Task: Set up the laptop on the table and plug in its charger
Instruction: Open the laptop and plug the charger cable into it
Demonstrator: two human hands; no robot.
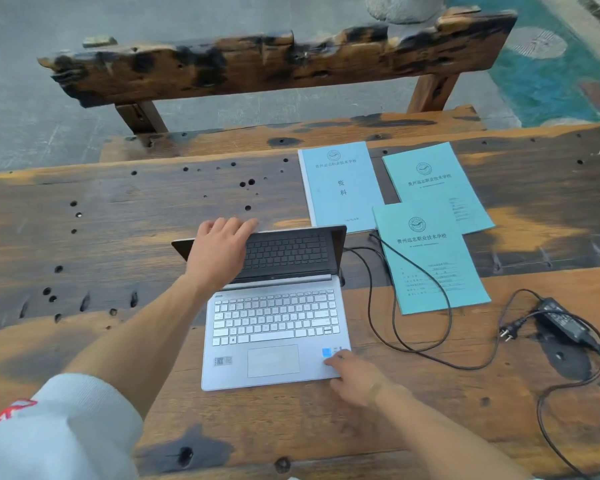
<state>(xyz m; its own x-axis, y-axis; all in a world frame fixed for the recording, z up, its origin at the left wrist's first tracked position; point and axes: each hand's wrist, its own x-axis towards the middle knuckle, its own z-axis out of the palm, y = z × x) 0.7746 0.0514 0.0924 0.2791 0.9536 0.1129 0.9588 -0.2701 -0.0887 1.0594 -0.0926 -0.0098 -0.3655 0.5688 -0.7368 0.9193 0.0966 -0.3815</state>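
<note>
On wooden table (pixel 84 237), left hand (pixel 219 251) grips laptop (pixel 274 327) lid; right hand's (pixel 357 375) loosely spread fingers press its front corner.

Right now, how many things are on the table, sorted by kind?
Laptop: 1
Teal booklets: 3
Charger brick with cable: 1
Total: 5

Your one head camera looked forward and steeply down from close above the table (pixel 84 237), taking in your forearms, the near table edge, and the bench (pixel 274 60) and floor at the far side.
</note>
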